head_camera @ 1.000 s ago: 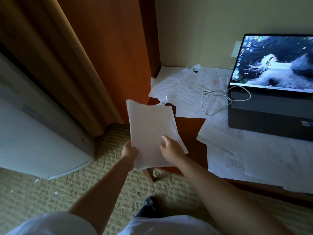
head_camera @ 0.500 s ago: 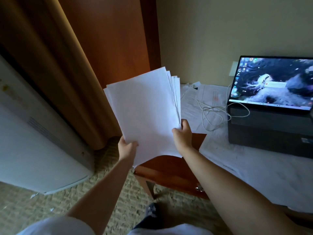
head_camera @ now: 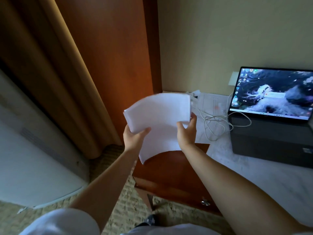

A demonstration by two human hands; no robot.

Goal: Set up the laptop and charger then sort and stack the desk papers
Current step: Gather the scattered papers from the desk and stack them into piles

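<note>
A sheaf of papers is gripped above the desk corner, left hand pinching its left edge, right hand curled round its right. Edges are best squared by tapping on bare wood. Room is tight: charger cable and open laptop lie just right, with loose sheets beneath.
</note>
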